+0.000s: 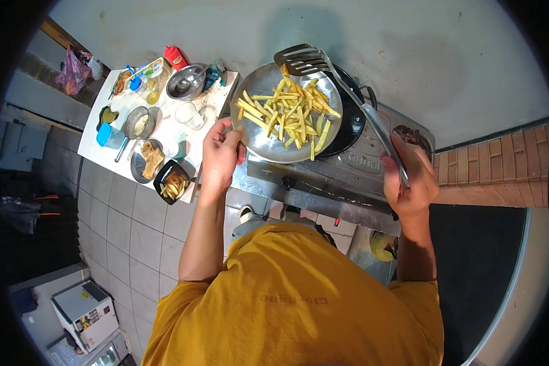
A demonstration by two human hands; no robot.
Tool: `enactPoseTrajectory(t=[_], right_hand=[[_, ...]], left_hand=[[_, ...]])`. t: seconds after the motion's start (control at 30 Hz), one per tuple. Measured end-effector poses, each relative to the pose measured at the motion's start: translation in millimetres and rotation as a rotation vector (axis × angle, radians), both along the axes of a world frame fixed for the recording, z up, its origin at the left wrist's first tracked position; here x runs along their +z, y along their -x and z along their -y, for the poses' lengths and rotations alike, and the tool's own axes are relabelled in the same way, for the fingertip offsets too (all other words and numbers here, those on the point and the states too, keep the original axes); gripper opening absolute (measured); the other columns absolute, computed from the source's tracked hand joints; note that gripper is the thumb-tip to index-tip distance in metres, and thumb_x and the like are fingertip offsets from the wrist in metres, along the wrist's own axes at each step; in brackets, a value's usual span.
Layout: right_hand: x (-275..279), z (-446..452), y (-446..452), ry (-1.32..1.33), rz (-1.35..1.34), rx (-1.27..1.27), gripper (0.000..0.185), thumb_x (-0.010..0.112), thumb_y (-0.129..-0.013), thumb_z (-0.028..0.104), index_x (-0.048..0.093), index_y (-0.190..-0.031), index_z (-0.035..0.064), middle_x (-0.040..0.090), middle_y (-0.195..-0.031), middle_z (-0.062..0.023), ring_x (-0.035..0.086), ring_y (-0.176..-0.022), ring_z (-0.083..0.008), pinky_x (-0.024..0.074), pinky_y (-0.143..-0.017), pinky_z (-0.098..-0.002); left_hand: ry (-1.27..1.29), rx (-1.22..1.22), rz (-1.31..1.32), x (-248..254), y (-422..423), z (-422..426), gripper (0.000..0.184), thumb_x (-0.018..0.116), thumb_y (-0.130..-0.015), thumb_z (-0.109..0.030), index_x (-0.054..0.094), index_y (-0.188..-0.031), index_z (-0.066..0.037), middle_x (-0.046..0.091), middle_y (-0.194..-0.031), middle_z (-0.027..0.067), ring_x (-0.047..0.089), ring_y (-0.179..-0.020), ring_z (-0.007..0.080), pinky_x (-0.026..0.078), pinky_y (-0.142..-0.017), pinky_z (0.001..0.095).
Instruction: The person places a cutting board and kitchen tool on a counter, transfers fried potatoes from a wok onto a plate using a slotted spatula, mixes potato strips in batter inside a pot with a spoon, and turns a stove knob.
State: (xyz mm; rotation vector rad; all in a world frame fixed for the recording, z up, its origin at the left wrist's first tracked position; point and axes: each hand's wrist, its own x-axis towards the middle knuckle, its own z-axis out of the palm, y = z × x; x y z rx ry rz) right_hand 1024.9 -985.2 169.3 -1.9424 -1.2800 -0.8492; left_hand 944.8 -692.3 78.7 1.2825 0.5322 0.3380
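My left hand (221,149) grips the left rim of a round metal plate (256,137), thumb on top. Cut potato fries (293,113) lie heaped on the plate, a few reaching over its lower right rim. My right hand (412,177) is closed round the handle of a slotted metal spatula (372,116). The spatula's head is over the top edge of the plate, close to the uppermost fries. Behind the plate, partly hidden by it, a black pan (352,125) sits on the stove (363,163).
On the white table (113,157) at left stand a metal bowl (186,82), a red bottle (176,57), a glass (189,115), a small pan (139,123), a plate of bread (146,160) and a black bowl of fries (173,183). A brick ledge (494,161) is at right.
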Motion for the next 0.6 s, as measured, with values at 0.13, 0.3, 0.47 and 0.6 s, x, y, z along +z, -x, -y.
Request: enactPoseTrajectory(t=[0.13,0.3,0.47,0.6], right_hand=[[-4,-5,1,-0.08,-0.129,-0.101,0.026,0.067,-0.082,-0.003,0.06,-0.107,-0.0092,0.068,-0.089,-0.0174,0.064,-0.067,-0.023,0.0519,-0.06,-0.0304],[8,-25,-12,-0.572,-0.651,-0.303,0.023,0.057,-0.095,0.011,0.061,-0.107,-0.0076,0.064,-0.074,-0.0077,0.06,-0.064,-0.0093,0.0482,-0.058,-0.0227],[-13,-33,-60,-0.451,-0.858,-0.589,0.038,0.059,-0.093,0.031,0.063,-0.096,-0.006,0.066,-0.062,-0.0061,0.061,-0.059,-0.0109,0.0472,-0.057,-0.0246],[-40,-38,-100,-0.105,-0.757,-0.693,0.042,0.056,-0.091,0.036,0.064,-0.088,-0.0048,0.066,-0.059,-0.0082,0.066,-0.06,-0.0188,0.0508,-0.063,-0.0315]], left_hand=[[0.007,0.005,0.007,-3,0,-7,0.015,0.057,-0.091,-0.007,0.054,-0.104,0.0,0.052,-0.06,0.0,0.043,-0.044,0.0073,0.03,-0.04,0.0219],[0.004,0.05,-0.014,-12,11,-27,0.016,0.057,-0.09,-0.009,0.055,-0.104,-0.001,0.052,-0.06,0.0002,0.043,-0.044,0.0071,0.03,-0.04,0.0215],[-0.067,0.155,-0.053,-17,39,-66,0.018,0.057,-0.091,-0.01,0.056,-0.106,-0.001,0.051,-0.06,-0.0009,0.042,-0.044,0.0059,0.029,-0.039,0.0202],[-0.047,0.262,-0.065,-18,57,-78,0.017,0.057,-0.092,-0.011,0.054,-0.105,-0.001,0.049,-0.057,-0.0015,0.042,-0.043,0.0051,0.029,-0.039,0.0197]])
